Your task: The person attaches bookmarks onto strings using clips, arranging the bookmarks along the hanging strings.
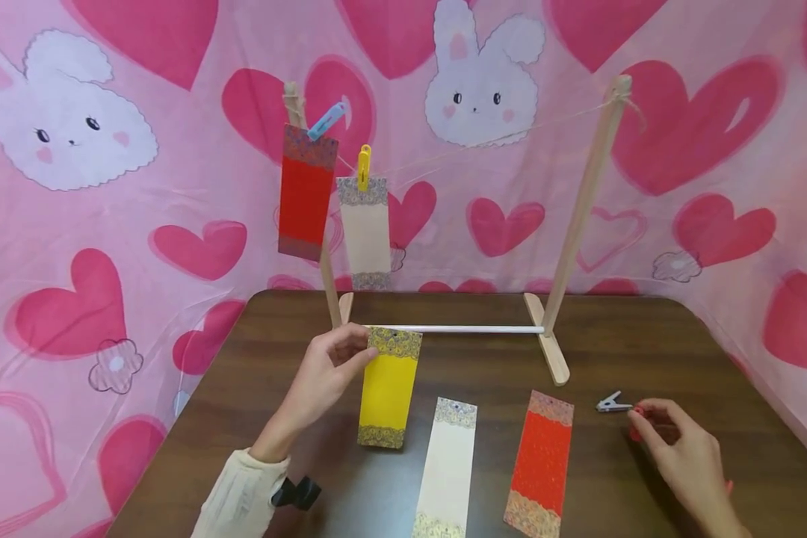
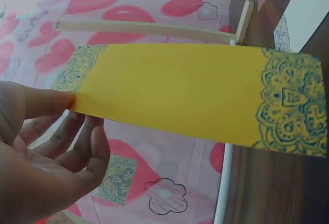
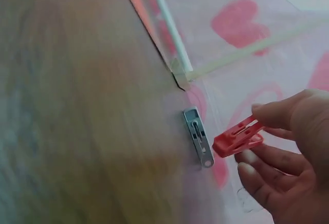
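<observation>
My left hand pinches a yellow bookmark-like card by its upper left edge, holding it upright above the table; patterned bands cross both its ends, as the left wrist view also shows. At the right, my right hand holds a red clothespin between thumb and fingers. Close beside it lies a grey clothespin on the table. A white card and a red card lie flat between the hands.
A wooden stand with a string tied between its posts is at the back. A red card hangs under a blue clothespin, and a white card under a yellow clothespin. A white rod joins the stand's feet.
</observation>
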Demonstrator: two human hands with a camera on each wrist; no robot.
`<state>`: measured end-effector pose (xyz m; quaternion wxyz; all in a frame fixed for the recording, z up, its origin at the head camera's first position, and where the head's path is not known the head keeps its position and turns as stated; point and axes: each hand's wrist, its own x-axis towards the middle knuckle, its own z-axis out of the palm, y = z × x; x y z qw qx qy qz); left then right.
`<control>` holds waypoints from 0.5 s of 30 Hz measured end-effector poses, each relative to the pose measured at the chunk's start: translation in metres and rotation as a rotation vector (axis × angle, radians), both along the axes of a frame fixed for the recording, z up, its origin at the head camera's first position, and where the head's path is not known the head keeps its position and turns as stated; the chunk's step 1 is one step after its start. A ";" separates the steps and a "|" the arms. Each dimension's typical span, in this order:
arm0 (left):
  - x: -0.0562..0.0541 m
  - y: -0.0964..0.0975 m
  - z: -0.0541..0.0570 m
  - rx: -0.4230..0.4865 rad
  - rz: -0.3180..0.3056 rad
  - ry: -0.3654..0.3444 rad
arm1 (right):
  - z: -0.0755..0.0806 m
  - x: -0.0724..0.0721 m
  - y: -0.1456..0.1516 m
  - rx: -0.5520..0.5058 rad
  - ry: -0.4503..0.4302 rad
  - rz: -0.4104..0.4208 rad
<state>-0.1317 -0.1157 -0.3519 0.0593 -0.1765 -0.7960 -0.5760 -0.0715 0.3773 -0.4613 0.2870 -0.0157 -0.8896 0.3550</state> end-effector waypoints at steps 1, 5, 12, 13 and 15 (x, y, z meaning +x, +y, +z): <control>-0.001 0.001 0.000 -0.001 0.006 0.005 | 0.002 -0.001 -0.001 0.005 0.021 0.023; -0.004 0.003 -0.001 0.002 0.052 0.023 | 0.019 -0.011 -0.005 0.070 0.133 0.097; -0.011 0.007 -0.001 -0.001 0.064 -0.006 | 0.057 -0.021 -0.010 0.167 0.219 0.176; -0.012 0.008 -0.001 -0.003 0.059 -0.009 | 0.061 -0.022 -0.011 0.172 0.218 0.184; -0.015 0.009 0.000 0.007 0.041 -0.017 | 0.069 -0.023 -0.014 0.175 0.212 0.200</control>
